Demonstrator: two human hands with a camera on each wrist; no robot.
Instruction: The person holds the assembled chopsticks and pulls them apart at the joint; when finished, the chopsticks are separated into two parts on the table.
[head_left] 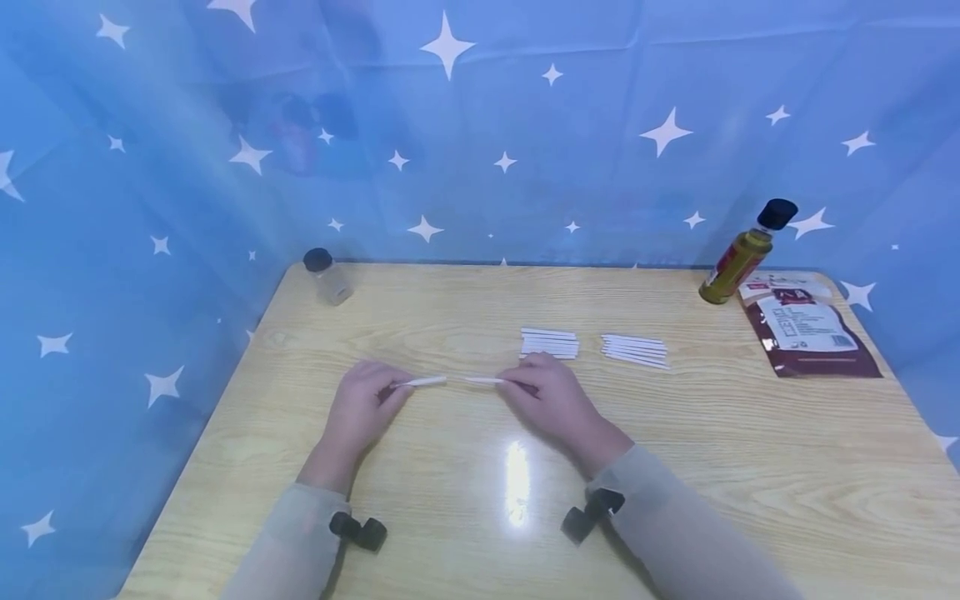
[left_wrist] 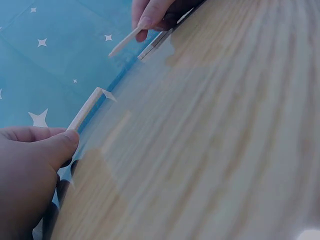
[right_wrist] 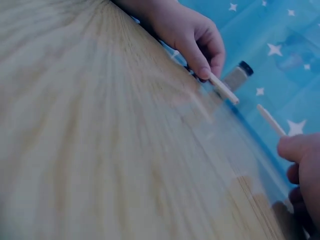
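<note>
Between thumb and fingers my left hand (head_left: 367,398) pinches a short white stick (head_left: 429,381), which points right. A second white stick (head_left: 483,380), slimmer in the head view, is pinched in my right hand (head_left: 551,396) and points left. The two tips face each other across a small gap, over the middle of the table. In the left wrist view the left stick (left_wrist: 86,107) has a blunt end, while the right one (left_wrist: 124,42) narrows toward its tip. Just beyond my right hand lies a row of several white sticks (head_left: 550,343), partly covered by its knuckles.
Another row of several white sticks (head_left: 635,350) lies further right. At the back left corner stands a clear jar (head_left: 333,286) with a black lid. A black-capped bottle (head_left: 731,271) and a brown pouch (head_left: 810,329) are at the back right. A starry blue curtain (head_left: 480,167) borders the wooden table (head_left: 465,500).
</note>
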